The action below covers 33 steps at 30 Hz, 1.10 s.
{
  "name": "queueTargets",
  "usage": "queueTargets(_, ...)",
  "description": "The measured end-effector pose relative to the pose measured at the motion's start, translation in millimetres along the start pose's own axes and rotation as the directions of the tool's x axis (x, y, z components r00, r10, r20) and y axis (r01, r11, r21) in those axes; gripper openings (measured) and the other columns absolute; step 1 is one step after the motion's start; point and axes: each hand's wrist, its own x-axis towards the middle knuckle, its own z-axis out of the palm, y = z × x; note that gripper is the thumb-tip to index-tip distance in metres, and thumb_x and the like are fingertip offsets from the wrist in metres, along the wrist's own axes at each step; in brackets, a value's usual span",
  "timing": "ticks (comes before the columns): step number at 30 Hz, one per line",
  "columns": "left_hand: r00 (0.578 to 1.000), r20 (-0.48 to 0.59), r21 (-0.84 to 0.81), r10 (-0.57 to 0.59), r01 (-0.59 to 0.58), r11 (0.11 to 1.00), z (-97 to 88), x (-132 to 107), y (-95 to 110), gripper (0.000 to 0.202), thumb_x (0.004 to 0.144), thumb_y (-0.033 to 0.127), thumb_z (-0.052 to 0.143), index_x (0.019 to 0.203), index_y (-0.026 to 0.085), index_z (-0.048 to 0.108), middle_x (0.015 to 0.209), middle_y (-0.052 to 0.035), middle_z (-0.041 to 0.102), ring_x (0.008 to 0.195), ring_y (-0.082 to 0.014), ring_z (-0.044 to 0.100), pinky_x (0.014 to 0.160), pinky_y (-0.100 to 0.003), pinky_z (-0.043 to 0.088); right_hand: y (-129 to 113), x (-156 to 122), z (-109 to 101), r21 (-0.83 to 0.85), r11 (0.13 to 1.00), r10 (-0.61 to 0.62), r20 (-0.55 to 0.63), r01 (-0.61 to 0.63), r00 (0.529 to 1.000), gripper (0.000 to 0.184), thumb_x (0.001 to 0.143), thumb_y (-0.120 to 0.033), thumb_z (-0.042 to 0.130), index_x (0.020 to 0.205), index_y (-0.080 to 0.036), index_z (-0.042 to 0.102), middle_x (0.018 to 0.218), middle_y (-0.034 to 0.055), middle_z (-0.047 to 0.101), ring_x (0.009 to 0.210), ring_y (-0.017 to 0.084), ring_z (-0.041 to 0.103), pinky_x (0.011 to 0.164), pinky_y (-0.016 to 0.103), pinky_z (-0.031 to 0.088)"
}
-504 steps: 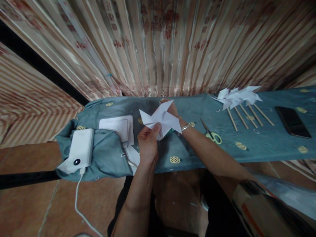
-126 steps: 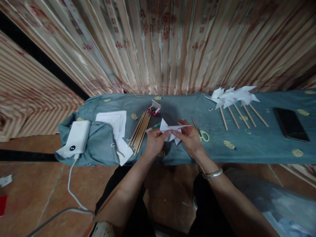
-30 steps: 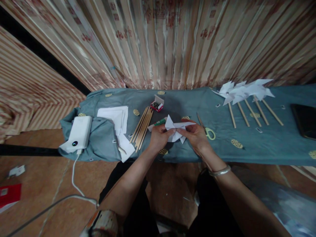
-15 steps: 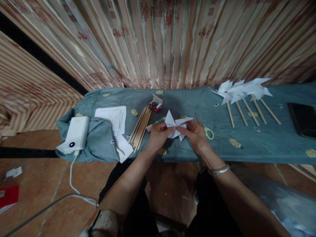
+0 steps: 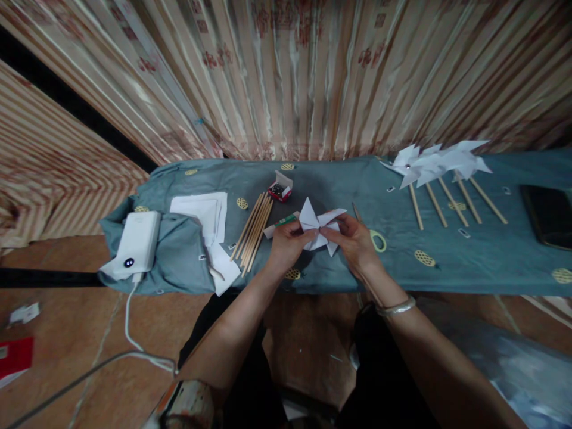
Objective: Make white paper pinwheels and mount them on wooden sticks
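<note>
A folded white paper pinwheel (image 5: 308, 214) is held up between my two hands over the table. My left hand (image 5: 286, 241) is closed on its left side, thumb near the middle. On the other side my right hand (image 5: 355, 238) pinches it, with the thumb at the centre. The thumbs cover most of the pinwheel's centre, so any pin there is hidden. Just left of my left hand lies a bundle of wooden sticks (image 5: 255, 232). Behind them stands an open little red box (image 5: 279, 190) with small dark pieces inside. Green-handled scissors (image 5: 378, 241) lie beside my right hand.
Several finished pinwheels (image 5: 438, 164) on sticks lie at the right, near a dark phone (image 5: 547, 214). White paper sheets (image 5: 218, 220) and a white power bank (image 5: 139, 241) with a cable lie left. A green and white box (image 5: 272, 229) is partly behind my left hand. Curtains hang behind.
My right thumb has shifted slightly onto the pinwheel's centre, covering the small pin head that showed before. Both hands stay on the paper, and the view has moved very slightly.
</note>
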Motion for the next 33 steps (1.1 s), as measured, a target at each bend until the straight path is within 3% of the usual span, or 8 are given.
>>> queueTargets(13,0.999,0.025,-0.036,-0.023,0.024,0.999,2.1,-6,4,0.008,0.063,0.018,0.074,0.071,0.017,0.074,0.075,-0.0015,0.075,0.073,-0.0193,0.068,0.074,-0.032,0.053,-2,-7,4,0.017,0.999,0.043,-0.034,-0.043,0.999,0.047,0.048,-0.032,0.089,0.088,-0.023,0.065,0.076,-0.0025,0.074,0.069,0.018,0.069,0.07,0.032,0.056)
queueTargets(21,0.999,0.019,-0.064,-0.044,0.045,0.997,0.5,-13,1,0.01,0.062,0.02,0.075,0.072,0.018,0.074,0.072,-0.0011,0.074,0.069,-0.0182,0.067,0.07,-0.03,0.052,1,-11,1,0.008,1.0,0.023,-0.001,-0.023,1.0,0.049,0.051,-0.036,0.088,0.092,-0.023,0.064,0.084,0.0001,0.074,0.08,0.022,0.071,0.081,0.038,0.055)
queueTargets(29,0.999,0.042,-0.106,-0.017,0.021,0.994,-1.0,-25,0,0.018,0.056,0.03,0.08,0.069,0.019,0.074,0.071,-0.0002,0.074,0.066,-0.017,0.065,0.07,-0.03,0.052,2,-22,4,0.007,0.999,0.035,0.011,-0.035,0.999,0.05,0.051,-0.038,0.089,0.09,-0.022,0.063,0.08,0.0008,0.075,0.077,0.022,0.071,0.078,0.037,0.056)
queueTargets(33,0.999,0.033,-0.032,0.014,-0.013,0.999,-2.7,-31,5,0.03,0.058,0.042,0.081,0.074,0.018,0.074,0.078,-0.0033,0.075,0.074,-0.02,0.068,0.075,-0.034,0.054,-3,-28,2,0.041,0.999,0.008,-0.004,-0.008,1.0,0.049,0.051,-0.037,0.089,0.09,-0.023,0.064,0.079,-0.0005,0.076,0.078,0.022,0.072,0.079,0.036,0.057)
